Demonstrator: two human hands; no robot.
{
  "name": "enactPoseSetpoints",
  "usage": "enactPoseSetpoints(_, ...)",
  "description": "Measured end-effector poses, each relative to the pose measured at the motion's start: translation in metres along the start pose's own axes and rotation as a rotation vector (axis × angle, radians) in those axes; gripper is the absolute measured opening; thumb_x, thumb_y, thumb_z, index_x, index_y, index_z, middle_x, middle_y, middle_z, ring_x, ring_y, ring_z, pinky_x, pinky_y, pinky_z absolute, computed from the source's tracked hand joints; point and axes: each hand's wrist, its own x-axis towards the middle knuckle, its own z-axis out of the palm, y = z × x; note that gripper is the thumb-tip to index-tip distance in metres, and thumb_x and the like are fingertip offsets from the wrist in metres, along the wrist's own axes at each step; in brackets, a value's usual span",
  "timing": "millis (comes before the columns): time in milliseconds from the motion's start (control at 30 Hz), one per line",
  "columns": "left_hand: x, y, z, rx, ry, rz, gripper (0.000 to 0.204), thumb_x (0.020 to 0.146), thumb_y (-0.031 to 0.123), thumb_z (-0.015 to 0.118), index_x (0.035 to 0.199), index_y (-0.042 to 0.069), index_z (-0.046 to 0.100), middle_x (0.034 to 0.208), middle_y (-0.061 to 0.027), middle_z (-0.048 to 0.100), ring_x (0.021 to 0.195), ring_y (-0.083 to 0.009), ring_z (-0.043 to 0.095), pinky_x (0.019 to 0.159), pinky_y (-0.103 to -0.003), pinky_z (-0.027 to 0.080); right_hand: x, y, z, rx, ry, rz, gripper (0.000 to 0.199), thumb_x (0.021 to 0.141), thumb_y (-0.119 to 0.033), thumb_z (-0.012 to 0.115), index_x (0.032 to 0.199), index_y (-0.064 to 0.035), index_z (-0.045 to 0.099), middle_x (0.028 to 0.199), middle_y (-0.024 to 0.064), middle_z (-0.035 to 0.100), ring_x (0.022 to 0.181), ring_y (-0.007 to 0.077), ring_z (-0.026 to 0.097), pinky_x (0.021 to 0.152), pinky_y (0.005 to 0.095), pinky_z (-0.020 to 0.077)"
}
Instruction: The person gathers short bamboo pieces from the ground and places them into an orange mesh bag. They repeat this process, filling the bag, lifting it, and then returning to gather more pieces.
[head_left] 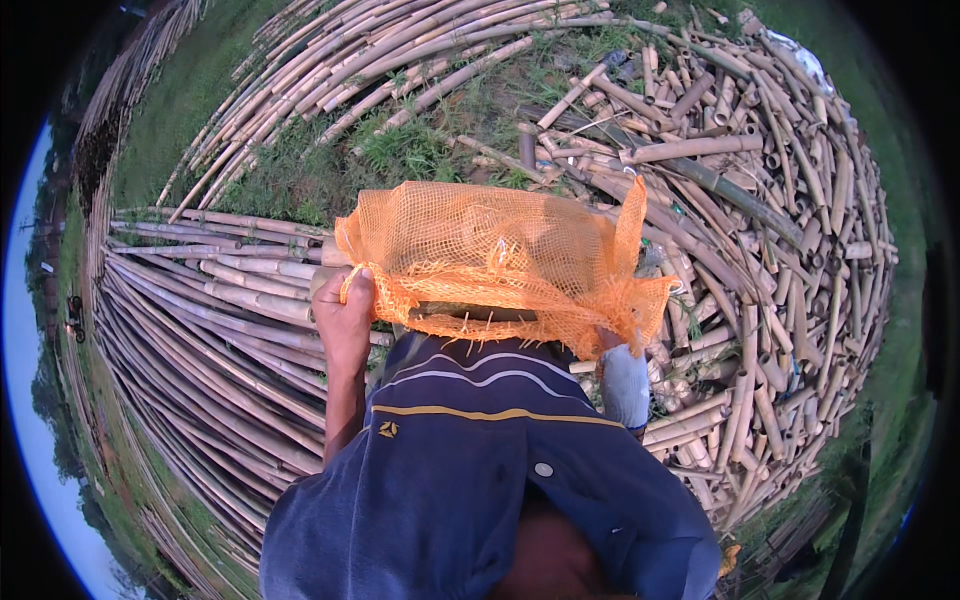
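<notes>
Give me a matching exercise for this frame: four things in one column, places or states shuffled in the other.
1. mesh sack
2. left hand
3. long poles
4. short bamboo cuts

a. heaped on the right
b. gripping the sack's left edge
c. laid side by side on the left
d. orange, held open in front of the person

Pairs: 1-d, 2-b, 3-c, 4-a
</notes>
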Motion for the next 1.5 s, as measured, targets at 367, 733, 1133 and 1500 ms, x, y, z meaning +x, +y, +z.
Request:
enactPoseSetpoints(367,0.121,0.014,0.161,0.13,-0.568,-0.071,0.026,0.105,0.021,0.064,0.097,-0.002,0.073,0.085,0.0018,0.068,0.073,-0.0052,0.055,0.067,-0.026,0.046,-0.018,0.039,0.021,0.192,0.441,0.35,0.029,0.101,-0.004,0.06,0.13,-0.0001,0.064,0.121,0.0095,0.072,0.105,0.0217,0.07,0.1,0.0363,0.0532)
enactPoseSetpoints(733,0.197,-0.019,0.299,0.181,-1.013,-0.077,0.028,0.107,0.022,0.061,0.093,0.0,0.072,0.087,0.0021,0.066,0.077,-0.0054,0.055,0.071,-0.027,0.047,-0.009,0.045,0.023,-0.16,0.679,0.421,0.031,0.1,-0.006,0.059,0.129,-0.0051,0.068,0.117,0.01,0.076,0.104,0.0227,0.074,0.111,0.0433,0.05)
enactPoseSetpoints(1133,0.282,-0.016,0.46,0.06,-1.004,0.119,0.03,0.105,0.023,0.065,0.093,-0.003,0.072,0.074,0.0058,0.057,0.069,-0.005,0.047,0.061,-0.029,0.041,0.171,-0.012,-0.113,-0.348,0.686,0.209,0.035,0.098,-0.01,0.063,0.132,-0.0055,0.069,0.105,0.0115,0.075,0.096,0.0236,0.07,0.083,0.0332,0.0541)
enactPoseSetpoints(1500,0.353,0.268,0.689,-0.596,-0.612,0.837,0.042,0.111,0.04,0.057,0.104,0.002,0.073,0.083,-0.0056,0.062,0.082,-0.0198,0.059,0.081,-0.037,0.049,0.334,-0.295,-0.465,-0.563,1.323,-0.288,0.043,0.102,-0.024,0.069,0.138,-0.0015,0.061,0.118,0.016,0.068,0.105,0.0254,0.068,0.086,0.0372,0.0569)
